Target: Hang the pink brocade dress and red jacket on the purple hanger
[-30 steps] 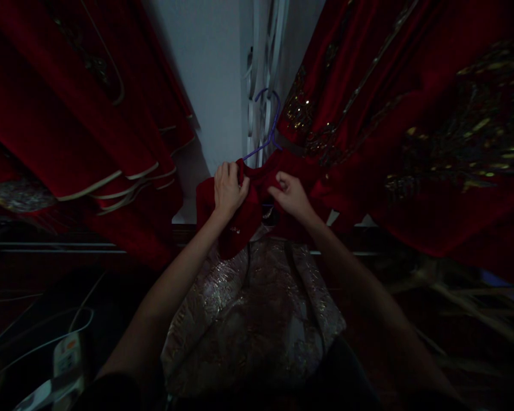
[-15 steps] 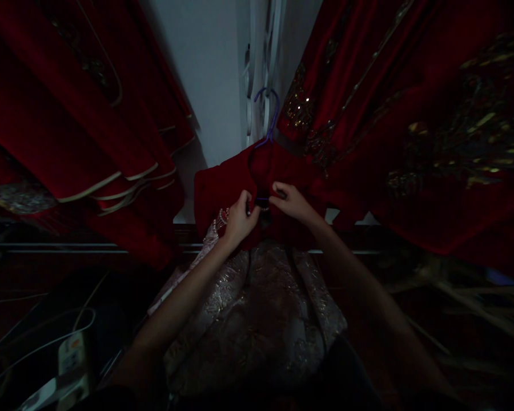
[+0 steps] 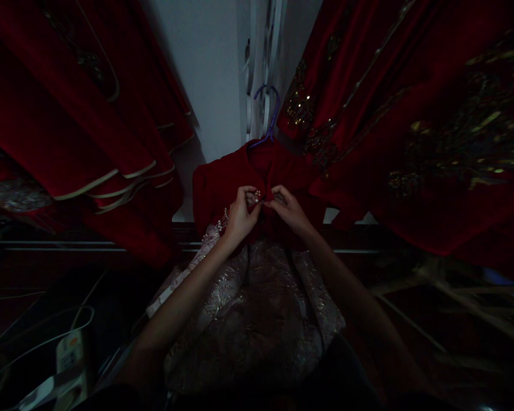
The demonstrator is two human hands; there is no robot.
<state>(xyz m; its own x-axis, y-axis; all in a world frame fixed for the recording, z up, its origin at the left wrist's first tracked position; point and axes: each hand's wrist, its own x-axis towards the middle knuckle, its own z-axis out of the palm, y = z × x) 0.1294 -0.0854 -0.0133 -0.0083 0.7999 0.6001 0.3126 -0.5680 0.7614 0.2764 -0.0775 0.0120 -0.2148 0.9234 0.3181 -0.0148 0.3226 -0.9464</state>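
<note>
The red jacket (image 3: 223,185) is hung on a purple hanger (image 3: 276,113), above a shiny garment (image 3: 265,302). Its 2 front edges are pinched by the left hand (image 3: 242,214) and right hand (image 3: 290,210), fingers narrowed, tips close together (fine detail obscured by dim light).

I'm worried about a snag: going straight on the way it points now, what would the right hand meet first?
Probably the red garment, whose front lies directly before the right hand, then the left hand. Depth is unclear in this dim picture, so contact with the cloth is possible.
</note>
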